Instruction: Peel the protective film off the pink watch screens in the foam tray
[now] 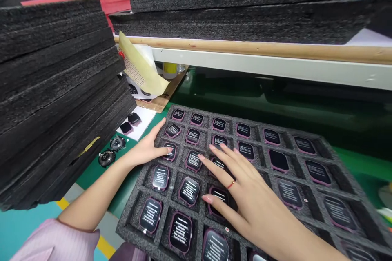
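The left hand (pixel 143 149) and right hand (pixel 251 195) are lying open, fingers apart and gripping nothing, on square black watches (pixel 219 195) in a dark grey foam tray (pixel 130 226), and pressing too hard could be scratching them

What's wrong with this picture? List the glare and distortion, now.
Head view: pale glare streaks the green workbench; wide-angle bowing curves the wooden rail and the foam tray; the watch screens stay legible, with no obvious blur.
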### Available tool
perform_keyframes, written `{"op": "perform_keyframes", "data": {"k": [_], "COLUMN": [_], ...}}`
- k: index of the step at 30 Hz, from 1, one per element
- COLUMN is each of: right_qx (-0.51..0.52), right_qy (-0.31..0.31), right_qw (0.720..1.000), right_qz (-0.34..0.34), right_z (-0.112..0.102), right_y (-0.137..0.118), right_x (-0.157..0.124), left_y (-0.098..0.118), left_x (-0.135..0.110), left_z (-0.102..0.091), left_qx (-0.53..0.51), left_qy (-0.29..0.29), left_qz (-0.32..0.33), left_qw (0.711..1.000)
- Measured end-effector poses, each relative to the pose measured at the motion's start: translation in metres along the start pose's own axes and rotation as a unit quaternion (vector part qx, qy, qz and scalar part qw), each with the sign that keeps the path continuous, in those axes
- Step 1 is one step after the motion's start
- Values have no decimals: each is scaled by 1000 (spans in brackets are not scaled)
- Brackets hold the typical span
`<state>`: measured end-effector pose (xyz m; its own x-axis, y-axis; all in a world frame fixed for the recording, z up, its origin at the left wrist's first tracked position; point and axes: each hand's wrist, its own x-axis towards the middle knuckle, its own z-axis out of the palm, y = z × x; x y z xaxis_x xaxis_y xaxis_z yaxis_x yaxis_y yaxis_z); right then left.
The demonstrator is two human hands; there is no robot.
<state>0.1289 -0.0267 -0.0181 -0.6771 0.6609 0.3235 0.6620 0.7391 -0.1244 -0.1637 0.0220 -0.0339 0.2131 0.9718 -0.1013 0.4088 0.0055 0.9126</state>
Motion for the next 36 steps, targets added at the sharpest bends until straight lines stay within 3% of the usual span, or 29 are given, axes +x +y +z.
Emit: {"op": "perform_keyframes", "data": {"k": [3,11,18,22,25,30,36], "right_qx": [-14,-36,-32,-29,-23,-18,-19], "right_qy": [4,6,8,6,7,-10,5], "right_qw": [1000,999,999,999,999,998,999], "right_qz": [11,33,27,26,45,56,40], "right_z": [-5,-5,-4,-10,-15,-8,-5], "right_y": [3,14,7,7,9,11,10], "right_x": [-11,-44,-37,-34,-39,-46,-47], "left_y": [1,-4,2,5,5,4,2], "left_x": [-1,2,1,1,2,3,-1], "left_z": [-1,-3,-5,5,7,-7,-14], "left_qx": [26,-37,-20,64,48,-17,32], "left_qy": [-2,-13,-27,16,33,-27,-64], "left_qz": [12,-1,2,5,-6,-24,9], "left_qw": [1000,999,999,998,998,999,997]}}
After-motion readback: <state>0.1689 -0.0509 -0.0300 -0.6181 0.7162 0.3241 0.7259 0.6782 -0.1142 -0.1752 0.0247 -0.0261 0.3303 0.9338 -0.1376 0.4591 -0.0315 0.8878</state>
